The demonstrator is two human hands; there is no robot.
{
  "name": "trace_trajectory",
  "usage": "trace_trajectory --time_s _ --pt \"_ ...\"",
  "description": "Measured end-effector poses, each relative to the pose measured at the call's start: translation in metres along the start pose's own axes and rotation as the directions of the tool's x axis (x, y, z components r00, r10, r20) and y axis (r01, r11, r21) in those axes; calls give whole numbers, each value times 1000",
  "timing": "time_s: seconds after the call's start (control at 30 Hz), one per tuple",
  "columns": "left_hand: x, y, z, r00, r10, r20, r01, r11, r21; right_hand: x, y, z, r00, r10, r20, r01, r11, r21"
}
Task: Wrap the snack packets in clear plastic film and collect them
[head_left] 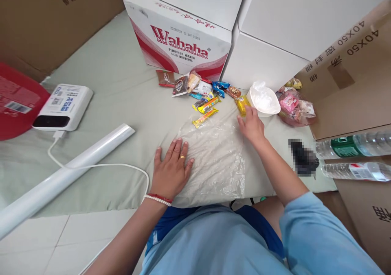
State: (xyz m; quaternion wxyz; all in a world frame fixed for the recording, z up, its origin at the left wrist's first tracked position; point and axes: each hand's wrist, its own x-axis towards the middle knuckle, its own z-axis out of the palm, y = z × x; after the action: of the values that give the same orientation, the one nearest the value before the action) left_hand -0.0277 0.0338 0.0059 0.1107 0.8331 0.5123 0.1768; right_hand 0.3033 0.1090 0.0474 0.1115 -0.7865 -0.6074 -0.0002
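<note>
My left hand (171, 167) lies flat, fingers spread, on the left edge of a clear plastic bag (218, 159) spread over the cloth. With thumb and fingers apart, my right hand (253, 124) is at the near edge of a yellow snack packet (242, 103); a firm grip on it is not visible. Just beyond that hand is a white bowl (265, 100) with clear crumpled plastic inside. Left of the packet lie several wrapped snacks, among them a yellow wrapped bar (205, 118), a dark brown packet (180, 86) and a blue packet (218, 88).
A Wahaha water carton (183, 39) and white boxes (269, 18) stand behind. At right are a pink transparent bowl (296, 118) of snacks and two water bottles (354, 145). A white tube (70, 177), a cable (119, 165) and a white device (64, 104) lie left.
</note>
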Motion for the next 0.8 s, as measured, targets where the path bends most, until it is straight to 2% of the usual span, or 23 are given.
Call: trace_trajectory --time_s 0.1,0.17,0.3,0.4,0.47,0.57,0.67,0.73,0.8 --pt "0 -2 1 1000 22 -13 -21 1000 11 43 -12 7 995 96 35 -92 990 -102" --pt "0 -3 1 999 35 -25 -35 999 5 58 -17 7 989 132 72 -118 978 -173" --pt "0 -3 1 999 37 -31 -38 999 -18 66 -22 -10 965 122 231 -34 935 -354" --pt "0 -3 0 999 29 -16 -29 999 -30 71 -28 -28 940 86 330 61 909 -412" --pt "0 -3 -1 1000 22 -7 -23 999 -39 77 -37 -33 944 11 329 120 919 -376" --pt "1 -3 -1 1000 21 8 -20 999 -45 92 -63 -26 946 -201 254 266 931 -252" --pt "2 -3 -1 999 22 22 -22 999 -32 113 -95 -3 897 -412 162 432 893 -124" --pt "2 -3 -1 999 19 29 -18 1000 -15 131 -113 14 867 -472 160 488 869 -80" --pt "2 -3 -2 999 18 35 -18 1000 5 146 -125 28 863 -470 188 490 868 -82"
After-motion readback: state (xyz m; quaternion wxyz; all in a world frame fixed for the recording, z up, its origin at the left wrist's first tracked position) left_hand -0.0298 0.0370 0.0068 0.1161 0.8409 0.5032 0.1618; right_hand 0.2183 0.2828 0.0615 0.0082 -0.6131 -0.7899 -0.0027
